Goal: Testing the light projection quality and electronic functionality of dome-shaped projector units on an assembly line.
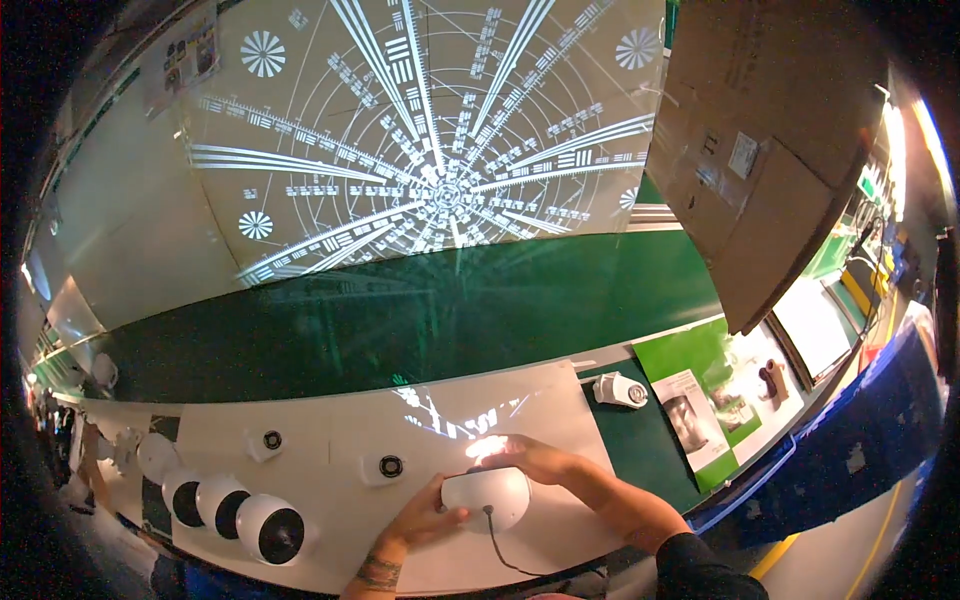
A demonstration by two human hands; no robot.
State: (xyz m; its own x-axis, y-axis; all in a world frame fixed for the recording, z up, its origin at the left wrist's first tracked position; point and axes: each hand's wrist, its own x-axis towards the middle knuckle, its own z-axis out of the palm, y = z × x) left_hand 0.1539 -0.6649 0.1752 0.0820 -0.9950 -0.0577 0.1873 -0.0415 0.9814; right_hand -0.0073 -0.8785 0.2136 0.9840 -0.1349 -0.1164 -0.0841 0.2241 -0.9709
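Note:
A white, rounded projector point(500, 494) with a dark cable point(498, 545) in its back sits on the pale board near the front edge. My left hand point(420, 513) is wrapped round its left side, thumb toward the back. Over its far side reaches my right hand point(530, 460), its fingers bent at the front and brightly lit by the beam; their tips are partly hidden. On the wall sheet ahead glows a white test chart point(450, 195) of rings, rays and line patterns.
Several white round units with black faces point(278, 530) stand at the left. Two small white pieces with black rings, one nearer point(384, 469) and one farther point(266, 442), lie on the board. To the right are another white device point(620, 390), a green printed sheet point(690, 400) and a hanging cardboard panel point(770, 150).

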